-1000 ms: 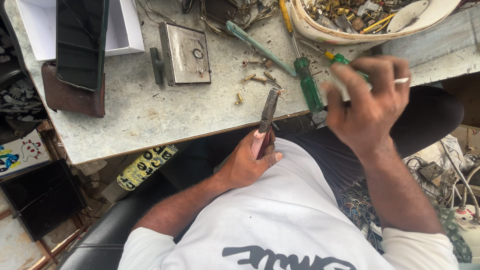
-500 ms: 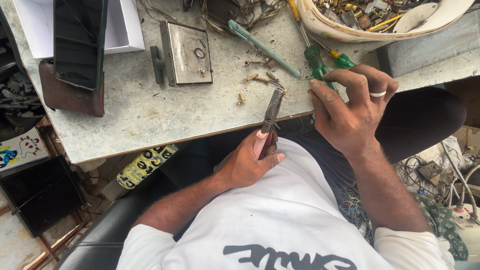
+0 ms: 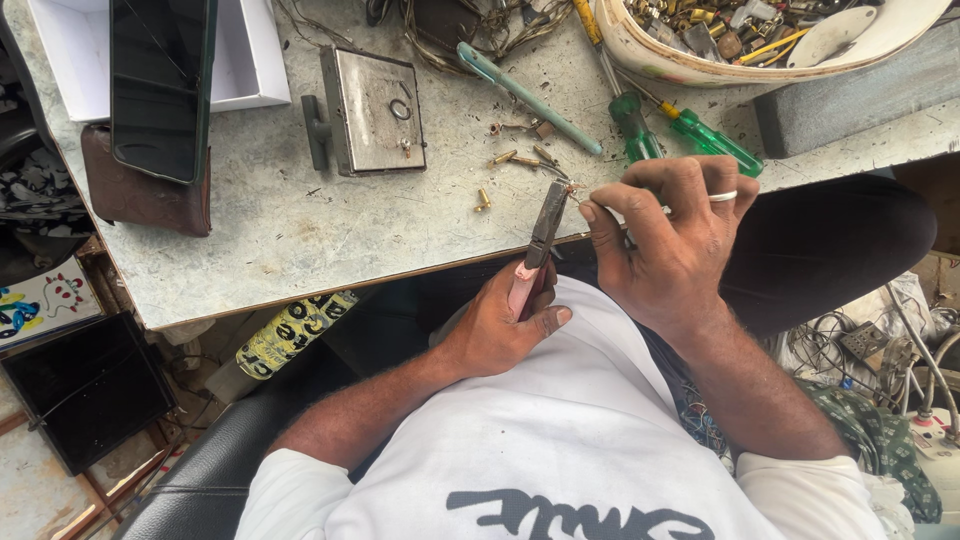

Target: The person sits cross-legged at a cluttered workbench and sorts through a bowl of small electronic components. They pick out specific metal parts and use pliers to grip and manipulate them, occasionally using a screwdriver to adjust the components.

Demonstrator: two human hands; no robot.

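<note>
Pink-handled pliers [image 3: 535, 250], dark jaws tilted up over the table edge, nipping a small metal piece [image 3: 575, 192]

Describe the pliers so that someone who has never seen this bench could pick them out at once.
Start at the grey worktop and go to its near edge. There the left hand holds the pliers, nose towards the right hand. Unlike the green-handled screwdrivers beyond, they have pink handles and dark jaws.

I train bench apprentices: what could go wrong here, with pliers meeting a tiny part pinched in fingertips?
The pliers tip works right at the right hand fingertips, so a slip could pinch them. The part is barely visible and held off the table edge, so it might drop into the lap. Loose brass pins could roll off.
</note>
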